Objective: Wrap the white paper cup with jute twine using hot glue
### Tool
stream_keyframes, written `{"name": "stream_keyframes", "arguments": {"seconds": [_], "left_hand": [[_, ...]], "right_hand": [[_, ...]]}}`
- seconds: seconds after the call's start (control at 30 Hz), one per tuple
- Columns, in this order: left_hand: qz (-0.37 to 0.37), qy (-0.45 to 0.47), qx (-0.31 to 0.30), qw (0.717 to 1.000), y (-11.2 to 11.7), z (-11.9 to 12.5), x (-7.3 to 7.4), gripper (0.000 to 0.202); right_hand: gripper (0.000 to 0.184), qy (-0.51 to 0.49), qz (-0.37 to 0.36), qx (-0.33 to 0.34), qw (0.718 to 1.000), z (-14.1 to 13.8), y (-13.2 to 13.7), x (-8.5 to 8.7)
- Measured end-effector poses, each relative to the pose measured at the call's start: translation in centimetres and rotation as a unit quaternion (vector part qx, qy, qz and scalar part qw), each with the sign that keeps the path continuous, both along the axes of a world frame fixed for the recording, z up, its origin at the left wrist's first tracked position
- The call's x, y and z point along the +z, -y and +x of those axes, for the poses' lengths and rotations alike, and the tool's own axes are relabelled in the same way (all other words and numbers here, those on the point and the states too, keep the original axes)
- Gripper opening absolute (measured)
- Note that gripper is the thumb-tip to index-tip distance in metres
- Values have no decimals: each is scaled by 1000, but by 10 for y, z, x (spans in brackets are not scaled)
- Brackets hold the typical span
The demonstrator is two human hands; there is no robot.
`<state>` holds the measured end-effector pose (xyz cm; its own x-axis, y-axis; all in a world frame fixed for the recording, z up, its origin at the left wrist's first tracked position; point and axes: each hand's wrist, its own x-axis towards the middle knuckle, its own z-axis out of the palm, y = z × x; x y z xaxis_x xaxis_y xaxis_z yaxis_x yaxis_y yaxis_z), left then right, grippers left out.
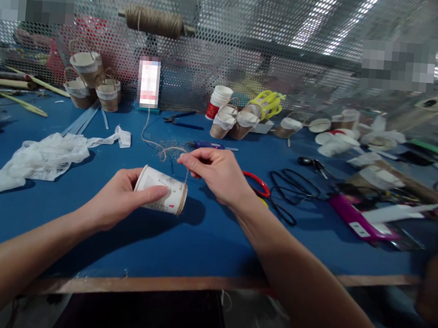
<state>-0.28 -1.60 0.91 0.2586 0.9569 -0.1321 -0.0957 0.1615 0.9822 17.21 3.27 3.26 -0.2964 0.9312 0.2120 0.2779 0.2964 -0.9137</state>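
Observation:
My left hand [125,197] is closed around a white paper cup [157,182] with small printed marks, tilted on its side above the blue table. The cup's base end points right and has a band of brown twine [182,199] wound around it. From that end the twine rises to my right hand [214,172], whose thumb and fingers pinch it. Beyond my fingers the twine loops away over the table toward the phone on its stand. A blue tool [209,145], perhaps a glue gun or screwdriver, lies just behind my right hand.
A twine spool [154,21] hangs on the mesh wall. Twine-wrapped cups with handles [108,94] stand at the back, beside a lit phone [148,82]. White lace [44,163] lies left. Pliers [184,121], black cable [289,189] and a purple glue gun [362,221] lie around.

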Motion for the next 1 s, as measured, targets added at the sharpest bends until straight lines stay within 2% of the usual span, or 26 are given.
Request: {"name": "stream_keyframes", "arguments": {"seconds": [0.23,0.63,1.0], "left_hand": [[9,15,2,1000,4,1,3,14],[32,-2,15,999,4,0,1,18],[37,5,19,999,4,2,5,9]], "right_hand": [[25,13,-6,11,1000,0,0,-1],[26,37,-22,17,999,-2,-1,-5],[23,-14,36,-31,999,0,6,4]]}}
